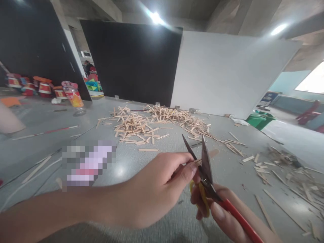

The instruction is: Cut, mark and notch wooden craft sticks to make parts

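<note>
My left hand (157, 189) is closed in a pinch on a thin wooden stick (211, 154), holding it between the open blades of a pair of scissors (204, 165). My right hand (222, 212) is wrapped round the scissors' red and yellow handles (235, 216) at the lower right. The stick's free end pokes out to the right of the blades. Both hands hover over the grey table (162, 162).
A large heap of wooden sticks (152, 123) lies further back on the table. Cut stick pieces (283, 168) are scattered at the right. A blurred-out flat object (88, 163) lies at the left. A bottle (74, 98), colourful tins and green bins stand further off.
</note>
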Motion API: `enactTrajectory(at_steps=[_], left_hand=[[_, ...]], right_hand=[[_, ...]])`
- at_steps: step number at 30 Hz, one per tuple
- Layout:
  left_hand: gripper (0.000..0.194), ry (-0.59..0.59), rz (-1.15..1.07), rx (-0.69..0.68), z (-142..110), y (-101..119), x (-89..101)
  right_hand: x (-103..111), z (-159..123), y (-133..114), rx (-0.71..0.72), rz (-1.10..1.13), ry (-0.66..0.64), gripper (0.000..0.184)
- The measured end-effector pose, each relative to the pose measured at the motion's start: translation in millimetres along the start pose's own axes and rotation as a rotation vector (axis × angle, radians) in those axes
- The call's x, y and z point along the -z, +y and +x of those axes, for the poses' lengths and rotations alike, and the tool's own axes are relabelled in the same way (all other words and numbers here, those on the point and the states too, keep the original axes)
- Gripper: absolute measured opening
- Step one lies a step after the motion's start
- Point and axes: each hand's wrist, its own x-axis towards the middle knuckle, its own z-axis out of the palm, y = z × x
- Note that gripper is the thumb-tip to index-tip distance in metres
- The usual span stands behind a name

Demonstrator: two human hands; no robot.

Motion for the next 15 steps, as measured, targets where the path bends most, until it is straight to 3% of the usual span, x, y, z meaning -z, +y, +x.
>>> enactTrajectory(at_steps=[11, 15], left_hand=[[0.035, -0.053, -0.055, 0.036, 0, 6, 2.8], [0.03, -0.071, -0.131, 0.027, -2, 3, -0.1]], right_hand=[[1, -1, 16, -0.024, 0.113, -0.004, 0.065], [-3, -10, 19, 0.053, 0.164, -0.019, 0.058]])
